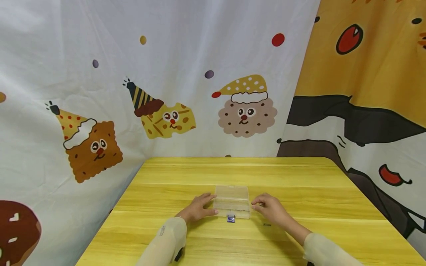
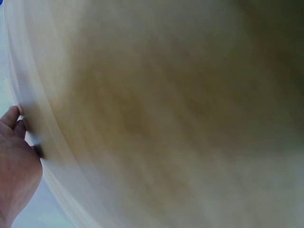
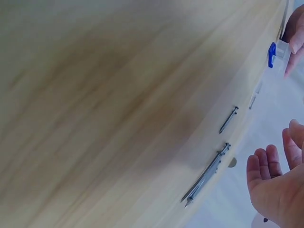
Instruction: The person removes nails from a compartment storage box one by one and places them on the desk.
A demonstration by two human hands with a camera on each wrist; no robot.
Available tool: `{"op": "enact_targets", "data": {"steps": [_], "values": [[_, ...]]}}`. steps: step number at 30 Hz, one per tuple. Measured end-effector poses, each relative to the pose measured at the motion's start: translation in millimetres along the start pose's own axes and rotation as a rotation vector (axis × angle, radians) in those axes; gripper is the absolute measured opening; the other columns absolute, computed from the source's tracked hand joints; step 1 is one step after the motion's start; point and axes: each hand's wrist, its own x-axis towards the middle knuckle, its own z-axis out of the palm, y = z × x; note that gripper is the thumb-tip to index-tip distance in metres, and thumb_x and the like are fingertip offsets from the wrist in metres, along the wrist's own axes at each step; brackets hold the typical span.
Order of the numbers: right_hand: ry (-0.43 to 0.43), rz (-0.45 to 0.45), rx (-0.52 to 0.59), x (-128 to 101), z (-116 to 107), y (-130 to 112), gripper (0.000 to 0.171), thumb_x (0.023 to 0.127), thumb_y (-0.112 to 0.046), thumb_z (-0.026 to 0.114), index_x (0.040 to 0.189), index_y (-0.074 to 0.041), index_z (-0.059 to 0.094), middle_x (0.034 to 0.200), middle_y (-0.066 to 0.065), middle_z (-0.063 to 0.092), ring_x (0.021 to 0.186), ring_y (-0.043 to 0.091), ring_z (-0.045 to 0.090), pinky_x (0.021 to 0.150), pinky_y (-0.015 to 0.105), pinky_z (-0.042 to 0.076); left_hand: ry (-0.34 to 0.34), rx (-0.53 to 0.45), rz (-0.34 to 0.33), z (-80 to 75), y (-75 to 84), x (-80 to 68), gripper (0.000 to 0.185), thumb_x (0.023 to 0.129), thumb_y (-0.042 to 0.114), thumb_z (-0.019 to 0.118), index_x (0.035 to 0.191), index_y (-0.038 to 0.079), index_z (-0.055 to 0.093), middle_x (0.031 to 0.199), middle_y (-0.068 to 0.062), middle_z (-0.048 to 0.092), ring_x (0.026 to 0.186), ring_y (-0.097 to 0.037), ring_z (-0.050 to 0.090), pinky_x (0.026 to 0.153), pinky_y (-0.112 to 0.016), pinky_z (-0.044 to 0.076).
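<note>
A clear plastic box [image 1: 231, 213] stands on the table with its lid [image 1: 231, 192] laid back and a blue latch [image 1: 231, 218] at the front. My left hand [image 1: 200, 208] holds the box's left end, thumb near the front corner and fingers farther back. Just right of the box, my right hand [image 1: 271, 210] hovers low, fingers loosely bent; I see nothing between them in the right wrist view. Several steel nails [image 3: 206, 173] lie together by that hand, mostly covered by it in the head view. A single nail [image 3: 229, 119] lies apart, closer to the box.
The wood-grain table [image 1: 233, 244] extends around the box on all sides. Behind it hangs a white curtain [image 1: 186, 44] printed with cartoon snacks. The left wrist view is mostly blurred tabletop, with part of the left hand at its edge.
</note>
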Motion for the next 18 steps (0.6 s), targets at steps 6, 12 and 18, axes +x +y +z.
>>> {"op": "enact_targets", "data": {"steps": [6,12,18], "values": [[-0.002,0.009,0.005,7,11,-9,0.008,0.09,-0.008,0.073,0.097,-0.009,0.075,0.103,-0.001,0.065,0.096,0.019,0.06,0.082,0.034,0.052,0.003,0.0,0.0,0.2,-1.3,0.4,0.07,0.094,0.045,0.067,0.154,0.018,0.04,0.16,-0.017,0.024,0.146,-0.049,0.013,0.111,-0.068,0.015],[-0.018,0.011,0.008,14,19,-14,0.007,0.091,-0.01,0.073,0.097,-0.01,0.076,0.102,-0.004,0.065,0.095,0.017,0.059,0.081,0.034,0.051,-0.002,0.0,0.002,0.2,-0.8,0.3,0.071,0.095,0.045,0.066,0.154,0.017,0.039,0.161,-0.018,0.024,0.145,-0.05,0.013,0.111,-0.069,0.016],[-0.053,-0.011,0.043,19,23,-13,0.005,0.092,-0.012,0.072,0.096,-0.011,0.075,0.103,-0.004,0.065,0.099,0.019,0.061,0.087,0.041,0.052,-0.004,-0.007,-0.001,-0.4,0.7,-0.1,0.07,0.095,0.043,0.066,0.154,0.017,0.038,0.161,-0.018,0.023,0.145,-0.051,0.011,0.11,-0.07,0.015]]}}
